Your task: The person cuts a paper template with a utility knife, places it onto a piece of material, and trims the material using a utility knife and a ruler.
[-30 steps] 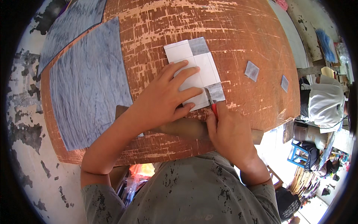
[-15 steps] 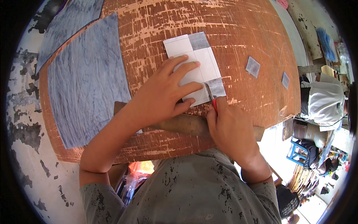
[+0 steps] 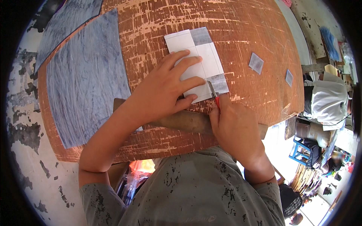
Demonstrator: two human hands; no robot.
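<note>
My left hand (image 3: 166, 81) lies with fingers spread over a white template (image 3: 205, 56) marked with thin lines, pressing it to the table. Grey streaked sheet material (image 3: 218, 83) shows under the template at its cut-out corners. My right hand (image 3: 239, 124) is closed around a red-handled knife (image 3: 213, 90). The metal blade stands at the inner edge of the near grey corner, close to my left fingers. Most of the handle is hidden in my right hand.
A wooden bar (image 3: 184, 122) lies across the near part of the scratched brown table (image 3: 256, 22). Large grey streaked sheets (image 3: 88, 75) cover the left. Two small grey offcuts (image 3: 256, 63) lie at right. Beyond are a blue stool (image 3: 299, 150) and a person in white (image 3: 330, 100).
The knife's blade stays at the same corner with hardly any shift. Hands, template and table all appear slightly higher in the picture.
</note>
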